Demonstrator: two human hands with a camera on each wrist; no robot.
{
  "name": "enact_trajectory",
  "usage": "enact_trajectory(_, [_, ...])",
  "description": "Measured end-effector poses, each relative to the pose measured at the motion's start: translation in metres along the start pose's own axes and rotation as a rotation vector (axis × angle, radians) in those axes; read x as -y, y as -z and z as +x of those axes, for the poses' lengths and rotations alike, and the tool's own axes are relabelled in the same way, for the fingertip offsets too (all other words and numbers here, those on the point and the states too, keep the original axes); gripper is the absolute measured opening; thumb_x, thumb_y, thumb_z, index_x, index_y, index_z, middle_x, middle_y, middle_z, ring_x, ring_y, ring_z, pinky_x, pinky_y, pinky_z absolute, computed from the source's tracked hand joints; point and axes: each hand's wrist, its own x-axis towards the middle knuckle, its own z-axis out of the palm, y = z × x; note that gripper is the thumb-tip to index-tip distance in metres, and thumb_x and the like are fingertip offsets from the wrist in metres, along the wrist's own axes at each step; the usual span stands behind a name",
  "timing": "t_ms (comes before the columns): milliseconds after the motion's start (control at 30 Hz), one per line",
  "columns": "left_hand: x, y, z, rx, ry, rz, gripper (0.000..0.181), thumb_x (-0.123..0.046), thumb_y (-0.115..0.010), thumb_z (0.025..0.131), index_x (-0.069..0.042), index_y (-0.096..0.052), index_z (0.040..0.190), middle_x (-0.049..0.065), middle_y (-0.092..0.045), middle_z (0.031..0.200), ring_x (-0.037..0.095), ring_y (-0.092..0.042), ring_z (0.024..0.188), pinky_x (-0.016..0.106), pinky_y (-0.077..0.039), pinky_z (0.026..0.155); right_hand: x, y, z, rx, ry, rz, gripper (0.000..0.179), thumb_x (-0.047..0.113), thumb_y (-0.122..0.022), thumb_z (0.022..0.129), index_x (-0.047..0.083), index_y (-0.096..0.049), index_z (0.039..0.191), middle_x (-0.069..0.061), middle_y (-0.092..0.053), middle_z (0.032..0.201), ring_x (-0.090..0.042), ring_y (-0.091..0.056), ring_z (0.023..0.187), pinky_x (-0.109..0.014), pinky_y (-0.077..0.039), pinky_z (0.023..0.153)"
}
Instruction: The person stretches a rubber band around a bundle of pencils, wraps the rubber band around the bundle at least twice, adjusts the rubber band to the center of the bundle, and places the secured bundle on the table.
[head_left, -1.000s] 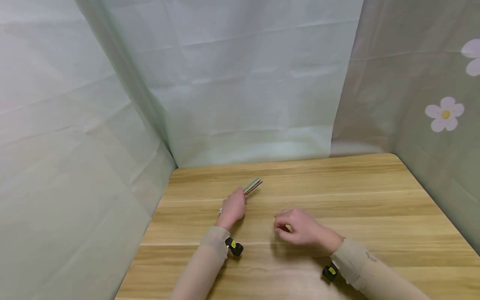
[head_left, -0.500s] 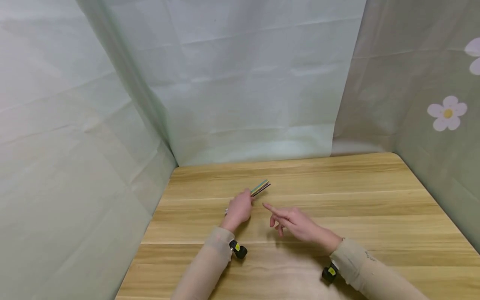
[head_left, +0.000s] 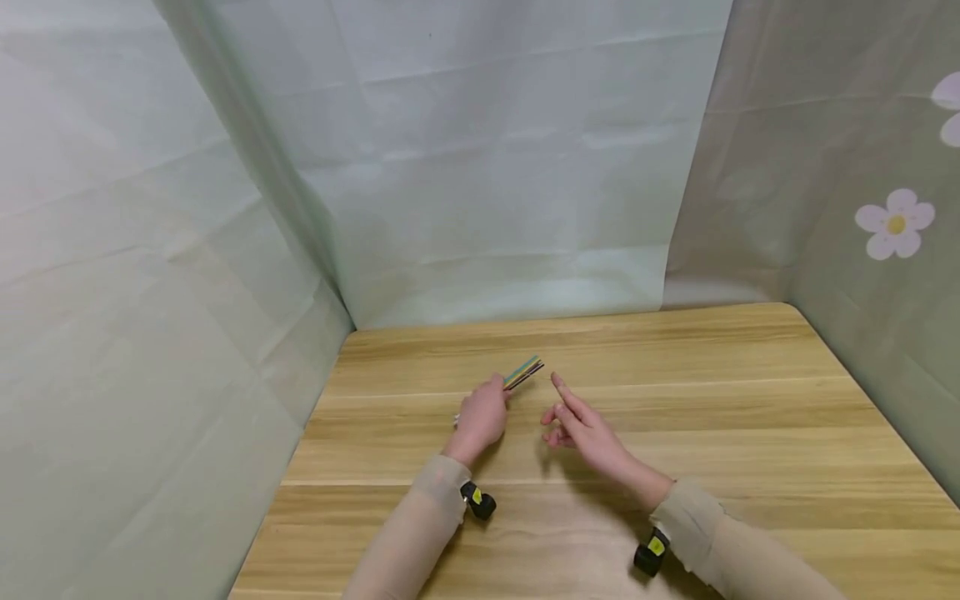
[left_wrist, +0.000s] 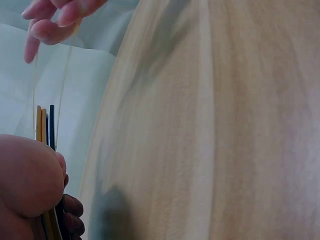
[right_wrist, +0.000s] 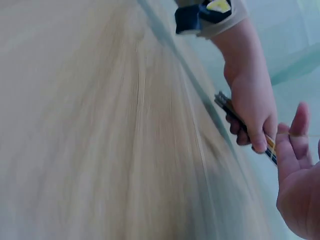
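Observation:
My left hand [head_left: 482, 414] grips a bundle of slim, pencil-like sticks [head_left: 523, 372] in teal, yellow and black, angled up to the right. White bits show at its near end. In the left wrist view, orange and black sticks [left_wrist: 39, 122] stick out past the fingers. A thin pale rubber band [left_wrist: 64, 77] stretches in two strands from the bundle to my right hand [left_wrist: 55, 25]. In the head view, the right hand [head_left: 592, 433] is just right of the bundle, one finger extended and others bent, the band round its fingers. How the band sits inside the left grip is hidden.
A wood-grain table [head_left: 712, 392] lies under both hands. Pale cloth [head_left: 487, 183] hangs along its back and left, and flower-printed cloth [head_left: 825, 275] on the right. Black wrist cameras [head_left: 478, 500] are strapped to both sleeves.
The left hand and bundle have shifted slightly right. My right hand has gone from fingers drawn together to one finger extended, then turned up towards the far end of the bundle.

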Motion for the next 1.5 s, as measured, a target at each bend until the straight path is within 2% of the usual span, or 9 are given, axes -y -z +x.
enact_trajectory(233, [-0.003,-0.008,-0.001,-0.037,-0.031,-0.009,0.017,-0.019,-0.062,0.11,-0.007,-0.056,0.099,0.008,-0.06,0.08,0.033,-0.065,0.074,0.052,-0.054,0.067,-0.006,-0.006,0.006,-0.139,-0.175,0.295,0.055,0.017,-0.035,0.119,0.006,-0.019,0.17,-0.008,-0.068,0.115,-0.009,-0.068,0.084,-0.025,-0.058,0.086])
enact_trajectory(400, [-0.003,-0.013,0.001,-0.046,-0.038,-0.008,0.017,-0.02,-0.062,0.109,-0.008,-0.055,0.099,0.006,-0.058,0.078,0.032,-0.063,0.073,0.052,-0.054,0.067,-0.006,-0.006,0.01,-0.175,-0.261,0.458,0.051,0.018,-0.035,0.119,0.0,-0.028,0.167,-0.002,-0.072,0.115,-0.007,-0.067,0.082,-0.022,-0.058,0.085])
enact_trajectory(600, [-0.004,-0.012,0.001,-0.059,-0.072,0.029,0.015,-0.021,-0.064,0.109,-0.007,-0.058,0.103,0.009,-0.067,0.086,0.034,-0.069,0.081,0.052,-0.055,0.071,-0.005,0.0,0.011,-0.096,-0.315,0.578,0.054,0.022,-0.033,0.12,0.0,-0.022,0.168,0.001,-0.076,0.119,-0.001,-0.066,0.078,-0.017,-0.057,0.08])
enact_trajectory(700, [-0.003,-0.013,0.0,-0.069,-0.132,0.039,0.014,-0.021,-0.065,0.107,-0.008,-0.06,0.105,0.007,-0.067,0.088,0.03,-0.069,0.081,0.05,-0.055,0.072,-0.005,0.004,0.01,-0.046,-0.335,0.623,0.057,0.027,-0.03,0.12,0.0,-0.018,0.169,0.001,-0.077,0.117,0.001,-0.065,0.077,-0.015,-0.057,0.08])
enact_trajectory(833, [-0.003,-0.013,-0.001,-0.065,-0.211,0.034,0.013,-0.022,-0.065,0.107,-0.01,-0.061,0.106,0.003,-0.066,0.092,0.027,-0.068,0.088,0.047,-0.055,0.08,-0.003,0.009,0.01,-0.013,-0.362,0.691,0.06,0.033,-0.031,0.119,-0.002,-0.02,0.168,-0.003,-0.077,0.116,0.0,-0.066,0.078,-0.015,-0.057,0.08])
enact_trajectory(933, [-0.003,-0.014,-0.001,-0.048,-0.235,0.026,0.012,-0.022,-0.063,0.109,-0.011,-0.061,0.109,0.002,-0.067,0.097,0.025,-0.067,0.093,0.046,-0.054,0.088,-0.001,0.013,0.009,0.004,-0.367,0.737,0.062,0.036,-0.032,0.119,-0.001,-0.02,0.167,-0.004,-0.077,0.115,-0.001,-0.067,0.077,-0.014,-0.057,0.077])
enact_trajectory(1133, [-0.001,-0.012,-0.004,-0.026,-0.279,0.026,0.011,-0.023,-0.061,0.11,-0.012,-0.06,0.113,0.002,-0.066,0.101,0.023,-0.065,0.097,0.044,-0.053,0.092,0.005,0.019,0.006,-0.018,-0.388,0.758,0.06,0.042,-0.037,0.117,0.003,-0.029,0.163,-0.005,-0.077,0.111,-0.002,-0.07,0.073,-0.015,-0.057,0.074])
enact_trajectory(1333, [-0.002,-0.008,-0.008,-0.03,-0.361,0.047,0.012,-0.022,-0.062,0.109,-0.011,-0.059,0.111,0.002,-0.065,0.101,0.023,-0.065,0.1,0.043,-0.053,0.095,0.006,0.02,0.004,-0.04,-0.401,0.727,0.054,0.051,-0.043,0.113,0.009,-0.041,0.147,-0.002,-0.08,0.1,0.0,-0.069,0.068,-0.013,-0.056,0.068])
enact_trajectory(1500, [-0.002,-0.007,-0.011,-0.012,-0.405,0.062,0.014,-0.024,-0.061,0.109,-0.012,-0.062,0.115,0.002,-0.068,0.106,0.024,-0.066,0.106,0.043,-0.052,0.092,0.005,0.024,0.004,-0.037,-0.404,0.653,0.068,0.059,-0.048,0.11,0.013,-0.04,0.159,0.0,-0.08,0.096,0.001,-0.067,0.064,-0.011,-0.052,0.061])
